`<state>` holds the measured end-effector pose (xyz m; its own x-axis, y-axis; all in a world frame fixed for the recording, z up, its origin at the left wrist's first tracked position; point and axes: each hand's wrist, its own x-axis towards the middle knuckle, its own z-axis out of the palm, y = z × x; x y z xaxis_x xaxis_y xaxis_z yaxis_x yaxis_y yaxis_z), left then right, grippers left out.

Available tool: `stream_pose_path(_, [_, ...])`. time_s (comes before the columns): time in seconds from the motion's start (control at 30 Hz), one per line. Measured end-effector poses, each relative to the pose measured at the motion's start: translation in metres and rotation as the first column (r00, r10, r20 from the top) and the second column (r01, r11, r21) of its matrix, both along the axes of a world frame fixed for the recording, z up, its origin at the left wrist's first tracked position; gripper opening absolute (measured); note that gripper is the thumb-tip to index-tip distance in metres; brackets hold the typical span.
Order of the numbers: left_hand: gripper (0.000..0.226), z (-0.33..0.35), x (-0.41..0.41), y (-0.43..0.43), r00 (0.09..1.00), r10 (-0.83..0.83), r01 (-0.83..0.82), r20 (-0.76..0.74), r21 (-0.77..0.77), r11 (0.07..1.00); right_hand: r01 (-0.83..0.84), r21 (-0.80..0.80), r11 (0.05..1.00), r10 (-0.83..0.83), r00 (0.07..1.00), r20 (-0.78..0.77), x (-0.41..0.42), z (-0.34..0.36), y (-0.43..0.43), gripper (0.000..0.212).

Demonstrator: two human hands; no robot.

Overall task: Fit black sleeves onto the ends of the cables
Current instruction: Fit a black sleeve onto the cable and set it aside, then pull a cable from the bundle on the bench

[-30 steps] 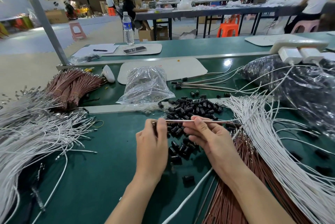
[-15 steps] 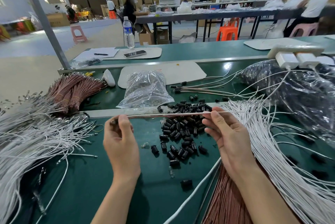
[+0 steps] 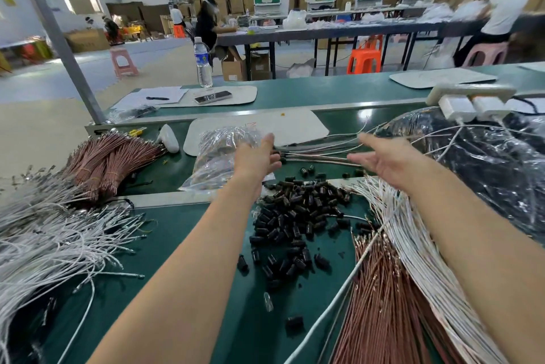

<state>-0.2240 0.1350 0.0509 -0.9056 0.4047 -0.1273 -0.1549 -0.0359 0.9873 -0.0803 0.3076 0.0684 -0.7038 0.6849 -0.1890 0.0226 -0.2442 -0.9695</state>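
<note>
A heap of small black sleeves (image 3: 298,216) lies on the green bench in front of me. Copper-coloured cables (image 3: 383,298) and white cables (image 3: 418,245) fan out at the lower right. A few sleeved cables (image 3: 321,155) lie side by side beyond the heap. My left hand (image 3: 256,155) is stretched forward over their left ends, fingers straight, holding nothing. My right hand (image 3: 380,154) reaches out over their right part, palm turned inward and fingers relaxed, also holding nothing.
A clear plastic bag (image 3: 218,157) lies left of my left hand. Bundled copper cables (image 3: 109,160) and loose white cables (image 3: 53,234) fill the left side. A large dark plastic bag (image 3: 486,163) sits at the right, a white mat (image 3: 295,127) behind.
Both hands held one cable stretched between them; they have moved forward and let it go among the sleeved cables. Both hands are now open.
</note>
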Motion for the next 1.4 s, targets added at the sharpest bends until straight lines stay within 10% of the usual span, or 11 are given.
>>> stream_pose_path(0.23, [0.035, -0.029, 0.017, -0.025, 0.921, -0.244, 0.123, -0.303, -0.369, 0.921, 0.112, 0.145, 0.983, -0.110, 0.994, -0.020, 0.024, -0.045, -0.004, 0.032])
stream_pose_path(0.53, [0.034, -0.038, 0.090, -0.015, 0.504, -0.860, 0.340, -0.087, -0.895, 0.289, 0.235, 0.249, 0.940, -0.205, 0.969, -0.142, 0.033, -0.043, -0.025, 0.025])
stream_pose_path(0.77, [0.036, -0.050, 0.127, 0.023, 0.575, -0.790, 0.139, -0.215, -0.925, 0.353, 0.336, 0.237, 0.911, -0.294, 0.936, -0.195, 0.048, -0.054, -0.043, 0.027])
stream_pose_path(0.93, [0.036, -0.046, 0.127, 0.031, 0.601, -0.796, 0.296, -0.072, -0.905, 0.305, 0.343, 0.225, 0.912, -0.309, 0.936, -0.171, 0.056, -0.063, -0.053, 0.024])
stream_pose_path(1.23, [0.028, -0.035, 0.108, 0.003, 0.851, -0.516, 0.400, -0.100, -0.513, 0.759, 0.375, 0.375, 0.848, -0.345, 0.927, -0.145, 0.063, -0.069, -0.071, 0.027])
stream_pose_path(1.4, [0.016, -0.006, 0.085, -0.033, 0.978, -0.167, 0.174, -0.124, 0.052, 0.983, 0.211, 0.566, 0.797, -0.230, 0.972, -0.039, 0.056, -0.078, -0.086, 0.022])
